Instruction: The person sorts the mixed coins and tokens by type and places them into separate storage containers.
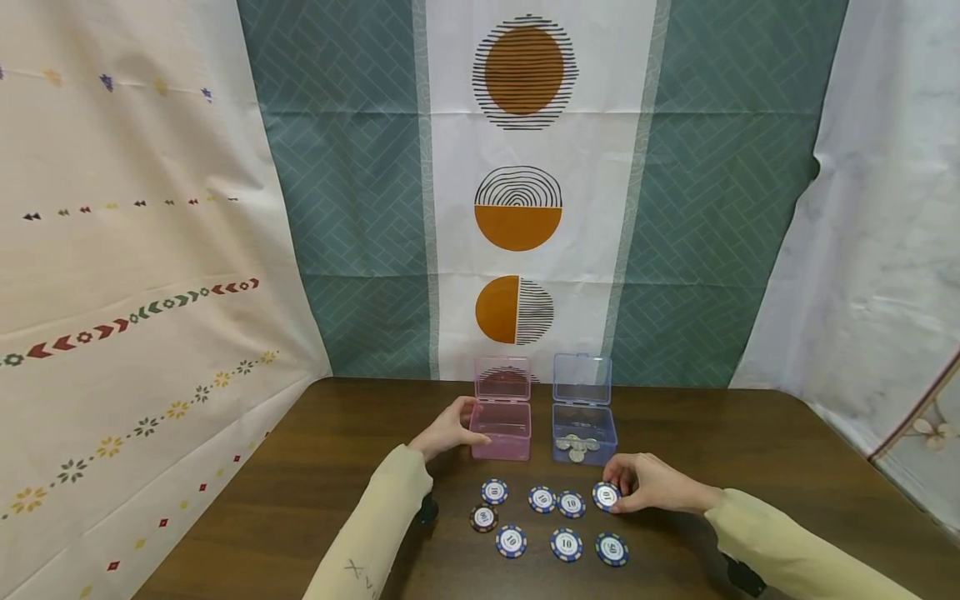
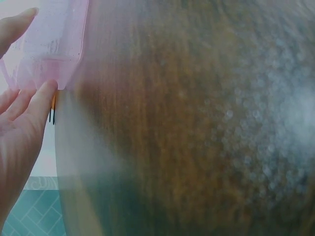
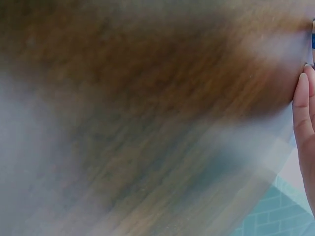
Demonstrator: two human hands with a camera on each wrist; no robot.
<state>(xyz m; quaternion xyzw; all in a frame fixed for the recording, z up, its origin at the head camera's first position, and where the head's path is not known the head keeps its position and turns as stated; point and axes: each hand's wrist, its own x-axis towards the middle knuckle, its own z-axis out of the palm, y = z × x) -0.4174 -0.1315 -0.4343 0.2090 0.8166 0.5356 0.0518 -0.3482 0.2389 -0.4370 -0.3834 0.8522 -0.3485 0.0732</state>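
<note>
My left hand [image 1: 453, 429] grips the left side of an open pink plastic box [image 1: 501, 451], thumb at the front and fingers farther back. The left wrist view shows the fingertips [image 2: 48, 86] against the clear pink wall. My right hand [image 1: 654, 483] pinches a blue-and-white poker chip [image 1: 605, 497] marked 10 between thumb and fingers, low over the table, right of the other chips. Only its fingers [image 3: 302, 96] and a sliver of the chip [image 3: 313, 40] show in the right wrist view. Just behind that hand stands an open blue plastic box [image 1: 609, 450] with several silvery coins [image 1: 577, 450] inside.
Several blue-edged chips lie in front of the boxes, among them one marked 50 [image 1: 612, 549] and a 10 [image 1: 566, 545]. A dark-edged chip [image 1: 483, 518] lies at their left. Both lids stand raised near the patterned cloth [image 1: 517, 225] behind the wooden table [image 1: 675, 425].
</note>
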